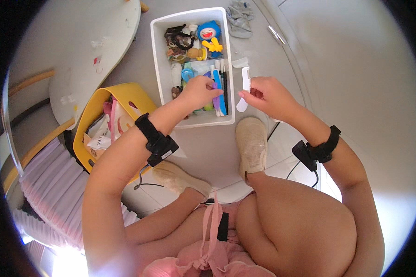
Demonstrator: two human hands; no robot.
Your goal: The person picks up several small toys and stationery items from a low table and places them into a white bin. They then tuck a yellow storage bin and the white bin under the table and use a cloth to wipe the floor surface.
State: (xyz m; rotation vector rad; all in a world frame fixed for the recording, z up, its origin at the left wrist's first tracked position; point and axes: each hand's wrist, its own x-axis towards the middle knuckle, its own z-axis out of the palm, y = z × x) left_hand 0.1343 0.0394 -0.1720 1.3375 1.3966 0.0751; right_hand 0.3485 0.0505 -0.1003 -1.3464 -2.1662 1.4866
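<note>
A white box stands on the floor in front of me, full of small items. My left hand reaches into its near right part, thumb and fingers closed on a slim purple item. Beside that lie a blue-and-white long item and several pens. Just outside the box's right wall, my right hand grips a slim, flat white tool with a small metal piece near its top; its exact kind is unclear. In the far part of the box sit a blue toy head and a yellow toy hand.
A yellow basket with bags in it stands left of the box. A round white table and a pleated cloth are farther left. Grey crumpled cloth lies beyond the box. My shoes are close to the box's near edge.
</note>
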